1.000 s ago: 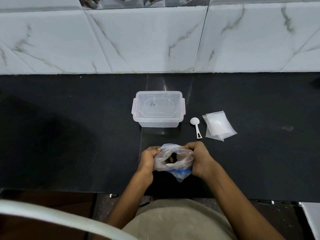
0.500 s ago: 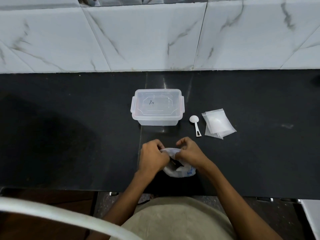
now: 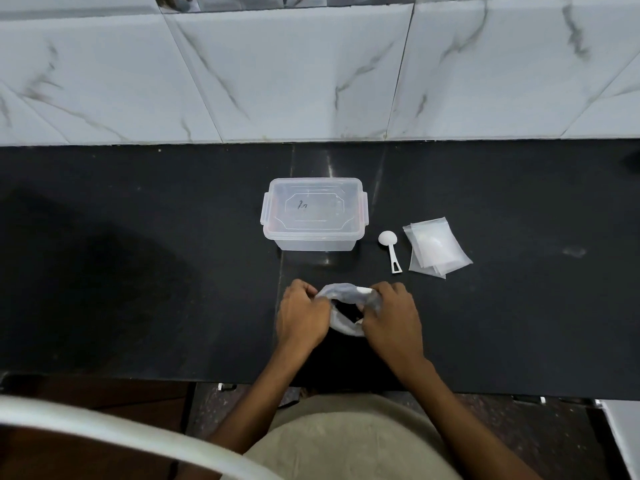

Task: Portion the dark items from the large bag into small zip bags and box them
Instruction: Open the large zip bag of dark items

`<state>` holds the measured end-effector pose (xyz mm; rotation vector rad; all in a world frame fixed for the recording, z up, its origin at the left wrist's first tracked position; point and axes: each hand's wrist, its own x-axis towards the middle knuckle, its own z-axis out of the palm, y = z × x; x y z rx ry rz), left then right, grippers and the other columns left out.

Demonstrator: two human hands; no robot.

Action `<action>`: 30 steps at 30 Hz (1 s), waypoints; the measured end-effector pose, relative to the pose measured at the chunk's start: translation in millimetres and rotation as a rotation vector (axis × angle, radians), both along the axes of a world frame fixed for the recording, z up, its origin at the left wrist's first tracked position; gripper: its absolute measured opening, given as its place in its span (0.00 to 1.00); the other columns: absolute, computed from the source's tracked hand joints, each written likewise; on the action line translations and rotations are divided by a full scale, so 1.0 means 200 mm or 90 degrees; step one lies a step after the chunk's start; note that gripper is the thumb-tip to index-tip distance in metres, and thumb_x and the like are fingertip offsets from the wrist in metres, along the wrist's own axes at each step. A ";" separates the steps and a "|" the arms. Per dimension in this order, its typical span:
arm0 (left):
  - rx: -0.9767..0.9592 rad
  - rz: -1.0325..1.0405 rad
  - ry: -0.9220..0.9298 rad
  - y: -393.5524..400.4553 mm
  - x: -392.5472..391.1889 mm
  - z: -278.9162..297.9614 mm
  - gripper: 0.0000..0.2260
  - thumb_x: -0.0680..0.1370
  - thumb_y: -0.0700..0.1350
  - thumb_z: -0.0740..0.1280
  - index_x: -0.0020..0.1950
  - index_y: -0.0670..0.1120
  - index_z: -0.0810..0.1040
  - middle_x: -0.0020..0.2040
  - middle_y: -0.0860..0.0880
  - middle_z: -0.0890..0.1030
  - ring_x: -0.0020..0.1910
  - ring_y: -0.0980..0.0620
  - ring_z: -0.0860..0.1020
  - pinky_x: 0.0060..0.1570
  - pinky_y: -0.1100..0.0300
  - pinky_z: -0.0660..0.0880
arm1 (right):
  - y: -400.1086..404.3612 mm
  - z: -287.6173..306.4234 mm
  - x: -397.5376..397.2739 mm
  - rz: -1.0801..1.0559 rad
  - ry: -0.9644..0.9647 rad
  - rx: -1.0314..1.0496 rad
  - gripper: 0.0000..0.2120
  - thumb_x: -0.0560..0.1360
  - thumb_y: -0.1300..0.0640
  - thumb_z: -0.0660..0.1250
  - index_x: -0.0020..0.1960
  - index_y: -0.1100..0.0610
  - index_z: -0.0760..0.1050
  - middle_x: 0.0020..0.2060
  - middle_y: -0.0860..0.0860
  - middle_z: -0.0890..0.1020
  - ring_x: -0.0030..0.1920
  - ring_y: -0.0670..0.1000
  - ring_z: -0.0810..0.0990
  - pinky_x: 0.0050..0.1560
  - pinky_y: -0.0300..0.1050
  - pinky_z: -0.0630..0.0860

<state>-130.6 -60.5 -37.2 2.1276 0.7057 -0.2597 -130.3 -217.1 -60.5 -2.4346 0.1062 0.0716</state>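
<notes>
Gripping bag rim w/ both hands – counter edge near.

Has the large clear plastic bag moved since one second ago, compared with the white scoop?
Yes. The large clear plastic bag, gripped by the left hand and right hand, now sits closer to the white scoop, lowered onto the black counter.

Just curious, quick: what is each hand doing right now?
Left hand: grips the left rim of the large bag.
Right hand: grips its right rim.
</notes>
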 end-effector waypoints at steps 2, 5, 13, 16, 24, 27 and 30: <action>0.008 -0.056 0.036 -0.01 -0.01 -0.02 0.06 0.74 0.49 0.66 0.49 0.50 0.74 0.49 0.53 0.77 0.47 0.52 0.78 0.45 0.54 0.76 | 0.00 -0.01 0.03 -0.069 0.043 0.114 0.06 0.73 0.64 0.67 0.48 0.57 0.80 0.44 0.52 0.81 0.46 0.53 0.80 0.45 0.48 0.76; -0.002 -0.087 0.047 -0.02 -0.02 -0.02 0.03 0.73 0.46 0.67 0.46 0.51 0.79 0.43 0.52 0.82 0.42 0.52 0.81 0.36 0.58 0.75 | -0.02 -0.01 0.07 -0.220 0.199 0.340 0.08 0.73 0.67 0.67 0.45 0.58 0.83 0.39 0.52 0.86 0.43 0.52 0.84 0.46 0.49 0.81; -0.235 -0.005 0.074 0.06 0.06 0.02 0.16 0.69 0.28 0.61 0.28 0.45 0.80 0.28 0.47 0.79 0.29 0.50 0.78 0.31 0.60 0.75 | -0.07 0.07 0.10 -0.376 0.579 0.800 0.16 0.77 0.72 0.51 0.46 0.68 0.79 0.38 0.61 0.83 0.43 0.61 0.80 0.56 0.60 0.76; -0.304 0.057 0.110 0.06 0.09 0.04 0.15 0.71 0.27 0.57 0.33 0.40 0.79 0.32 0.43 0.79 0.31 0.47 0.79 0.30 0.56 0.79 | -0.10 0.13 0.12 -0.268 0.612 0.755 0.18 0.72 0.68 0.54 0.41 0.67 0.83 0.40 0.63 0.84 0.39 0.64 0.81 0.39 0.55 0.78; -0.707 0.256 0.217 0.11 0.04 0.01 0.20 0.70 0.32 0.56 0.50 0.38 0.86 0.46 0.39 0.85 0.43 0.42 0.83 0.49 0.50 0.79 | -0.11 0.10 0.13 -0.169 0.501 0.716 0.04 0.73 0.62 0.64 0.44 0.61 0.77 0.38 0.60 0.81 0.33 0.55 0.80 0.33 0.45 0.77; -0.809 0.271 0.172 0.16 0.00 -0.03 0.22 0.67 0.31 0.57 0.57 0.35 0.81 0.47 0.37 0.82 0.44 0.41 0.81 0.49 0.50 0.78 | -0.12 0.05 0.14 -0.082 0.357 0.562 0.13 0.71 0.68 0.75 0.44 0.57 0.72 0.37 0.54 0.76 0.35 0.49 0.77 0.31 0.38 0.75; -0.854 0.238 0.121 0.17 -0.04 -0.07 0.24 0.64 0.27 0.58 0.57 0.36 0.79 0.42 0.41 0.81 0.40 0.45 0.81 0.49 0.50 0.74 | -0.11 0.05 0.11 -0.029 0.300 0.426 0.16 0.70 0.65 0.79 0.49 0.58 0.73 0.41 0.53 0.80 0.40 0.50 0.78 0.40 0.40 0.78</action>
